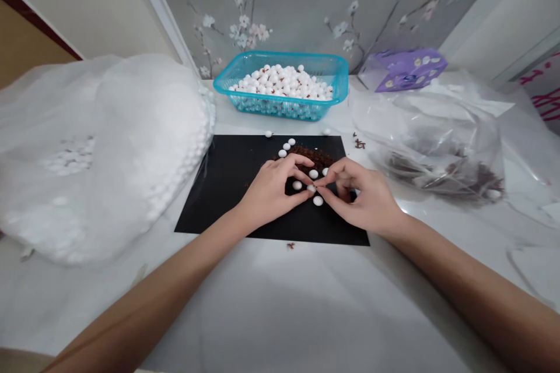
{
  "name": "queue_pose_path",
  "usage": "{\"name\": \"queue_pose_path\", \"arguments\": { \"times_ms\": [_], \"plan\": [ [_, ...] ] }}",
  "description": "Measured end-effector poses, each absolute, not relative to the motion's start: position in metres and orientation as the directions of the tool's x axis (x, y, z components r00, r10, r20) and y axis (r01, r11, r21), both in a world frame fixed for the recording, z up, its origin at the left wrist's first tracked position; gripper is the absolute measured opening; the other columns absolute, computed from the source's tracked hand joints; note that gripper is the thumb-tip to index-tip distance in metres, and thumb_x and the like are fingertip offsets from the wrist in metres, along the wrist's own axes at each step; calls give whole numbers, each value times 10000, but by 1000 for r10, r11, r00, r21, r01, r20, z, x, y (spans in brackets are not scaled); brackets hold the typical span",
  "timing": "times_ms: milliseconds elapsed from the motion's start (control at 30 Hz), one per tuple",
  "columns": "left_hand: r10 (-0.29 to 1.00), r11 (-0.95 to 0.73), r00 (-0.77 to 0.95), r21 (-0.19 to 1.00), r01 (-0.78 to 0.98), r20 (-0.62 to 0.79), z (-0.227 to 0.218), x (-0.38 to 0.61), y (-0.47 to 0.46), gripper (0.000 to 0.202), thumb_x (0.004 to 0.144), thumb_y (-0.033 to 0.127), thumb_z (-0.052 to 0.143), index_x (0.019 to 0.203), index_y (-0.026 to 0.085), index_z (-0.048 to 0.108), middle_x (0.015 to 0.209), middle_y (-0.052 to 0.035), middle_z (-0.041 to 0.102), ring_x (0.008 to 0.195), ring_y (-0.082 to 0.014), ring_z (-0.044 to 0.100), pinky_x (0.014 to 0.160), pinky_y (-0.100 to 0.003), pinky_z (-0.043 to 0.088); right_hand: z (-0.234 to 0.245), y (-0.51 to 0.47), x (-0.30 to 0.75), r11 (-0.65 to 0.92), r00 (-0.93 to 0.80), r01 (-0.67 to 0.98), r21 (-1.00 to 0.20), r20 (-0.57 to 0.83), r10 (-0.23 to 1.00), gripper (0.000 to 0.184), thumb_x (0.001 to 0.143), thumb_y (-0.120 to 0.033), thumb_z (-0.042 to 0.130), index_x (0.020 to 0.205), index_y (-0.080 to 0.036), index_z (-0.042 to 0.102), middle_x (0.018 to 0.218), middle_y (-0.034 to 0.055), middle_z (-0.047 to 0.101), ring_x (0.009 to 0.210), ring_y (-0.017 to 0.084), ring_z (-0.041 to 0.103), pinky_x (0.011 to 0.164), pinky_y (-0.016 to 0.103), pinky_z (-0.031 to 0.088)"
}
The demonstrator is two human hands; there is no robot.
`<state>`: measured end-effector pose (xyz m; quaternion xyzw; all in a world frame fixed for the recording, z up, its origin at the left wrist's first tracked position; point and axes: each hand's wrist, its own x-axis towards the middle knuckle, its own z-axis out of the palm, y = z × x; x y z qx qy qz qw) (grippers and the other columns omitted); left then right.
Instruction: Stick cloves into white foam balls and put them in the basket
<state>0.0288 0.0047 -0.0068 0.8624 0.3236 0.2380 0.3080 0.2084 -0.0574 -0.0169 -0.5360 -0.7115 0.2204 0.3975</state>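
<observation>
My left hand [273, 189] and my right hand [359, 195] meet over a black mat [219, 186], fingertips pinched together on one small white bead [311, 188]. Several more white beads [286, 146] lie loose on the mat around my fingers. A little heap of small brown pieces [321, 157] sits on the mat just behind my hands. One white bead [318, 201] rests below my fingertips.
A teal plastic basket [336, 78] full of white beads stands behind the mat. A big clear bag of white beads [100, 151] fills the left side. A clear bag with brown pieces [441, 157] lies right. A purple box [409, 70] sits behind it.
</observation>
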Motion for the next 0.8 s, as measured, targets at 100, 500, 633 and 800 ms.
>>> {"name": "queue_pose_path", "arguments": {
  "times_ms": [100,500,633,800],
  "plan": [
    [702,-600,678,693,400,217,-8,29,5,348,746,241,675,1031,226,476,870,30,720,943,-199,658,930,-377,355,-17,-58,209,330,-119,585,-741,324,939,153,747,-172,576,815,-228,451,520,-79,548,358,66,380,428,198,341],
    [706,-584,667,728,359,238,-10,29,6,288,751,245,664,992,221,506,826,15,726,899,-192,669,865,-346,430,-10,-60,206,347,-213,634,-691,275,938,260,662,-91,492,871,-232,435,435,-135,343,343,69,350,436,193,300],
    [701,-594,672,717,365,239,-9,29,6,278,764,260,657,991,220,503,827,25,725,867,-179,675,866,-337,416,-9,-59,208,374,-258,611,-698,271,927,311,629,-52,450,881,-231,416,444,-133,298,353,76,317,429,201,270],
    [706,-599,671,697,395,227,-8,30,6,278,768,267,649,997,224,498,831,28,726,874,-189,672,883,-358,386,-9,-58,210,397,-312,595,-699,254,915,346,633,-30,435,914,-232,430,476,-122,304,381,83,322,448,208,282]
  ]
}}
